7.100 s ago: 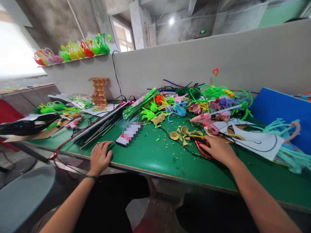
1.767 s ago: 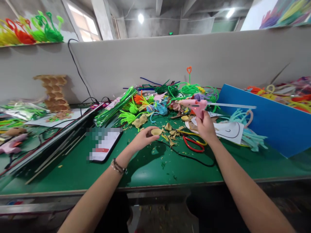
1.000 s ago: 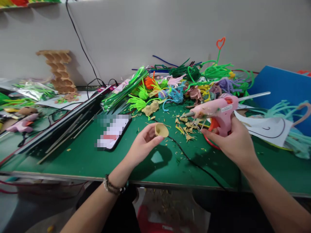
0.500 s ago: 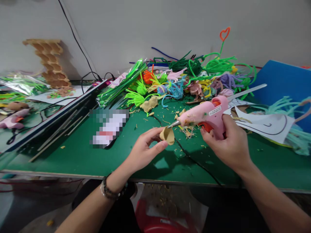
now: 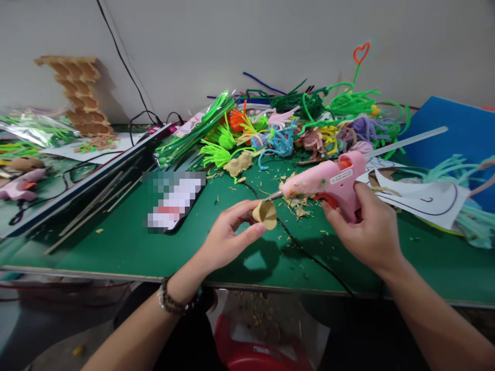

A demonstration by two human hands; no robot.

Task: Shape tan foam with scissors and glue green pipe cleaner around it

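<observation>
Between the thumb and fingers of my left hand (image 5: pixel 232 238) is a small tan cardboard cup (image 5: pixel 266 215), its opening tilted toward the right. My right hand (image 5: pixel 367 226) is wrapped round the handle of a pink glue gun (image 5: pixel 328 183). The metal nozzle points left and lies at the cup's upper rim; whether it touches is hard to tell. A clear glue stick (image 5: pixel 410 141) sticks out of the gun's back. Both hands are above the green table (image 5: pixel 135 257), with tan scraps (image 5: pixel 299 210) behind the cup.
Coloured pipe cleaners (image 5: pixel 282 136) are heaped at the back. A partly blurred phone (image 5: pixel 174 201) lies left of my left hand, near thin sticks (image 5: pixel 93 206). White paper cutouts (image 5: pixel 421 201) and a blue board (image 5: pixel 444 129) are at the right. A black cord (image 5: pixel 309 255) crosses the table.
The nozzle has moved slightly left and up, from inside the cup's opening to its upper rim. More of the clear glue stick shows behind the gun. Both hands keep their hold.
</observation>
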